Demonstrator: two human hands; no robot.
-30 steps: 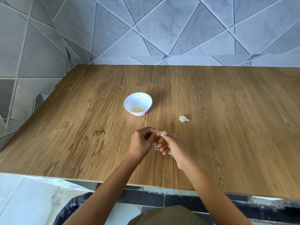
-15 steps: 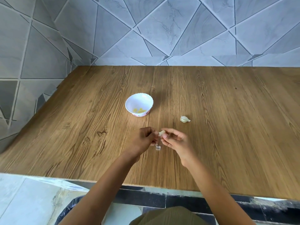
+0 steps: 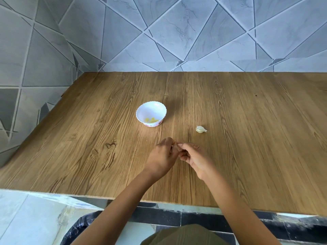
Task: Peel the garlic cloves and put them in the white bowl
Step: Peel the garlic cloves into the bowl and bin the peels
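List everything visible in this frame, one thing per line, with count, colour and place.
white bowl: one, white with a pink band at the base, on the table left of centre
peeled garlic: a few pieces, yellow, inside the white bowl
loose clove: one, off-white, skin on, on the table to the right of the bowl
held clove: one, pale, between the fingertips of both hands, mostly hidden
table: one, brown wood grain, fills the middle
tiled wall: grey marbled, behind and to the left
black bag: one, below the table's near edge
olive garment: bottom centre
left hand: pinches the held clove
right hand: pinches the held clove
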